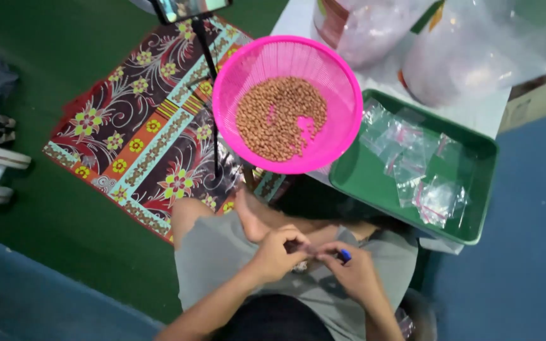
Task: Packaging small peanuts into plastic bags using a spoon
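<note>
Both hands, left hand (276,252) and right hand (353,273), pinch a small clear bag (304,251) between fingertips; looks light, floppy, slippery, best gripped at the top edge.

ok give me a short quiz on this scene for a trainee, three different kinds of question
1. True or false: the pink basket holds brown nuts.
2. Multiple choice: the small clear bags lie in A) the pink basket, B) the green tray, C) on the patterned mat.
3. Fill in: the left hand and right hand meet over the person's ____.

Key:
1. True.
2. B.
3. Lap; the fingertips come together there. A small blue thing shows at the right hand, too small to identify.
</note>
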